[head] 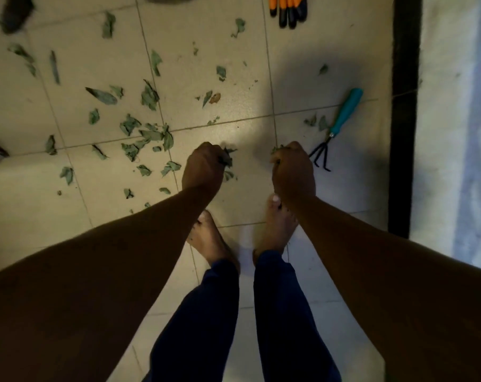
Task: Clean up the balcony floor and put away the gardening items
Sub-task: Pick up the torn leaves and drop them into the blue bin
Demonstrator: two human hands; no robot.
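Your left hand [203, 168] is curled into a fist around a clump of dry leaves, with ragged green edges poking out on its right side. Your right hand [293, 172] is fisted the same way, and a small tuft of leaf shows at its upper left. Both fists hang just above the tiled floor [302, 86], a little ahead of your bare feet [211, 241].

Judging by what lies around you, the job is in its early part. Scattered leaves [148, 133] litter the tiles to your left and ahead, thickest near the grout line just left of your left fist, thinner toward the top. A couple of scraps [316, 122] also lie beside the hand rake [335, 128], to the right of your right fist. That rake is not yet put away, nor are the orange and black gloves [289, 9] at the top edge. No bin or bag for the handfuls is in view.

The leaves look thin, crumpled and brittle, dull grey-green with one brownish piece among them; expect them to crumble and shed bits when squeezed. The tiles are pale, smooth and slightly glossy. The rake has a smooth teal handle, likely plastic, and three bent dark prongs. The gloves look rubber-coated at the fingertips. A dark strip [404, 106] borders the floor on the right, with a pale rough surface beyond.
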